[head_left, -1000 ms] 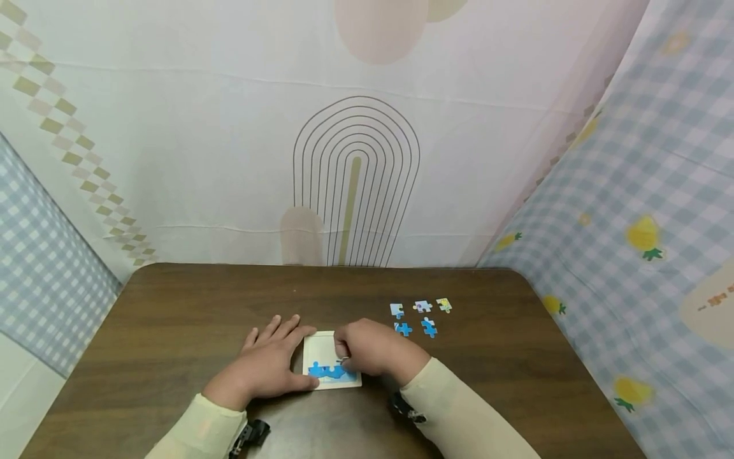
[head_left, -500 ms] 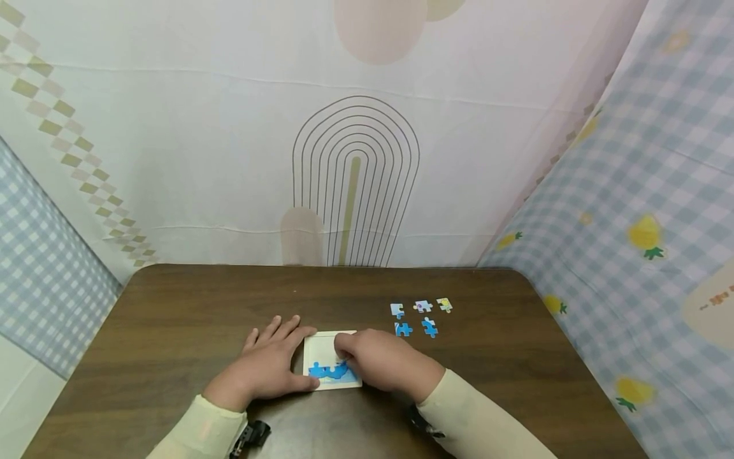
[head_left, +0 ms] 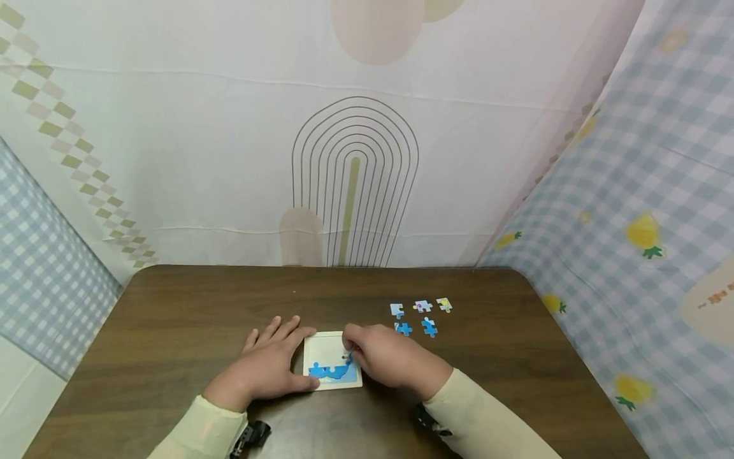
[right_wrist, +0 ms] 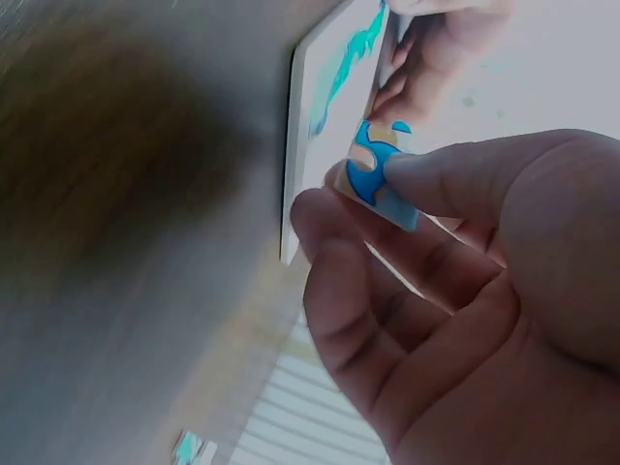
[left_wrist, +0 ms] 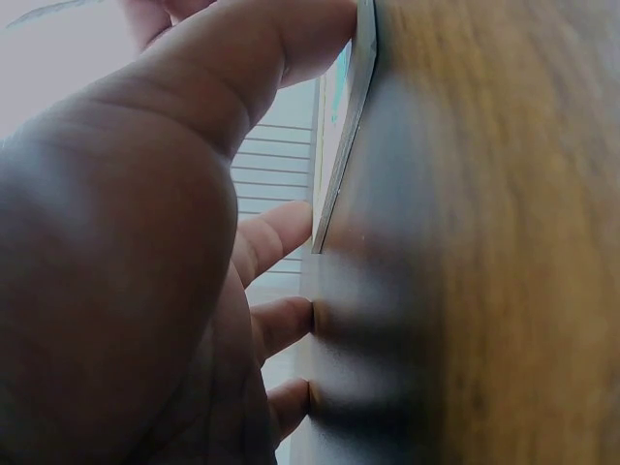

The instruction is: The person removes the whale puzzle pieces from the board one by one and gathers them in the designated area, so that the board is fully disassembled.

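A white puzzle tray (head_left: 323, 345) lies on the table, with blue joined pieces (head_left: 329, 371) along its near side. My left hand (head_left: 266, 366) rests at its left edge, fingers spread; the thumb touches the near left corner, and in the left wrist view the thumb (left_wrist: 262, 48) lies on the tray's rim. Over the tray's right side, my right hand (head_left: 390, 357) pinches a blue and white puzzle piece (right_wrist: 373, 170) between thumb and fingers. The right wrist view shows that piece tilted and raised above the tray. Fingers partly hide it in the head view.
Several loose puzzle pieces (head_left: 422, 306) lie on the brown wooden table (head_left: 201, 299), right of and beyond the tray. A patterned white curtain (head_left: 229, 159) hangs behind the table, and a checked cloth (head_left: 602, 255) hangs on the right.
My right hand has shifted slightly right over the tray, still pinching the piece, which shows more at the fingertips. The left hand stays in place.
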`<state>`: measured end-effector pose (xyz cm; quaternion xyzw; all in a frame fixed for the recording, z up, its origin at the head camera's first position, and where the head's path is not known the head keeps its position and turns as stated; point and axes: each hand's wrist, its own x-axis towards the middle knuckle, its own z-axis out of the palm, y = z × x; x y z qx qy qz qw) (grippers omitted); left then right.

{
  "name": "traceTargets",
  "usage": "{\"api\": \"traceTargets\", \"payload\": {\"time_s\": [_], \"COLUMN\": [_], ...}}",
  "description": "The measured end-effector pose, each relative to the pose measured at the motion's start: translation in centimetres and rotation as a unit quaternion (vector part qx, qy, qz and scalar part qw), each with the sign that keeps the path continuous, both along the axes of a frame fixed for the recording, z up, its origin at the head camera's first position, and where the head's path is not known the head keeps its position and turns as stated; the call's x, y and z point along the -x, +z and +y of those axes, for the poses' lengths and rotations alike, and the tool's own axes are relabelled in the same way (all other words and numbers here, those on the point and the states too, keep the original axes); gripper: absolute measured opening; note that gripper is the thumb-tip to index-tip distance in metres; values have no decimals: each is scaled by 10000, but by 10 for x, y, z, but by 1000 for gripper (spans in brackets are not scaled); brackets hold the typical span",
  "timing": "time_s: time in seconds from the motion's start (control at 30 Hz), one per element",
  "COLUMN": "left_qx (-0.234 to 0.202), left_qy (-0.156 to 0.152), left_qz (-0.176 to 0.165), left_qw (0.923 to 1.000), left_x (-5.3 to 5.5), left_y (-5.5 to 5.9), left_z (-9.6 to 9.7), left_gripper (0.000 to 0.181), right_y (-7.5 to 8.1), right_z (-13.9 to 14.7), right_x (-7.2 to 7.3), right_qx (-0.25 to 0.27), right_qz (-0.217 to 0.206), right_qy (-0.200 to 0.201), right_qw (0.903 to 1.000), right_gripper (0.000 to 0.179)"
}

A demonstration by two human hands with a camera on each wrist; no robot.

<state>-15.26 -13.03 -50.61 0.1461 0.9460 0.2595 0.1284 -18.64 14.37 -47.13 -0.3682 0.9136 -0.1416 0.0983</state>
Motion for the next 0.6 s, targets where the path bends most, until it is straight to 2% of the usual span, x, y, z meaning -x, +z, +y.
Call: {"api": "traceTargets", "payload": {"time_s": [0.2, 0.4, 0.6], "left_qx": [-15, 15, -14], "left_qy": [19, 33, 17], "left_qz": [-38, -108, -53], "left_qw": [10000, 9999, 10000], "left_x": [0, 0, 0], "left_y": [-1, -2, -1], "left_z": [0, 0, 1], "left_gripper": [100, 99, 100], "right_y": [6, 6, 9], "right_z": [20, 46, 74], "right_x": [9, 18, 25], "right_qx": [353, 617, 856], "right_qz": [-58, 300, 327], "right_qy": [-163, -304, -736], "right_qw": [9992, 9972, 9931], "right_gripper": [9, 14, 15]}}
